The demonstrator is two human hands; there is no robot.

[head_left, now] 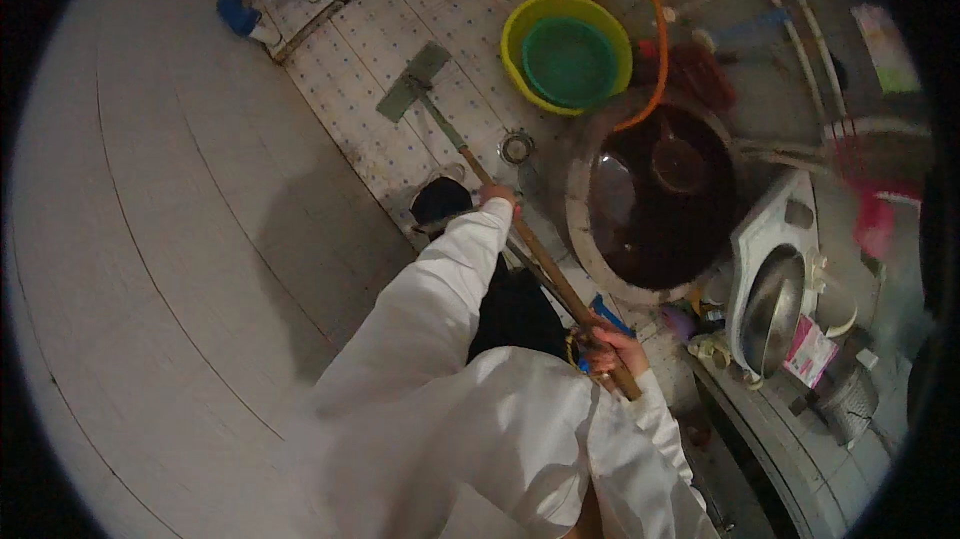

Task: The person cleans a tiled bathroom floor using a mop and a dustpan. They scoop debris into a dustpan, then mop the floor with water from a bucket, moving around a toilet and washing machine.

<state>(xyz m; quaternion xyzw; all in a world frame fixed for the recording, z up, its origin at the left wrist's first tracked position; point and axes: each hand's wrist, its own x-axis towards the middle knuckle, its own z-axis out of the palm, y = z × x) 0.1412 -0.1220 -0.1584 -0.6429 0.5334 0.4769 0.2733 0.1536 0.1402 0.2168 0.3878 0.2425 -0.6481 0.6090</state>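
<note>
A long wooden pole slants across the middle, ending in a flat, grey-green crosswise head, like a floor squeegee. Its head rests on the spotted tile floor. My left hand is closed around the pole partway down. Near the pole's upper end my right hand is wrapped round it, close to my body. White sleeves cover both arms. A round floor drain lies just right of the pole, beyond my left hand. My dark shoe stands left of the pole.
A large round vat of dark water stands to the right, an orange hose hanging into it. Behind it sits a yellow basin with a green basin inside. A tiled wall bounds the left; a metal pan is at right.
</note>
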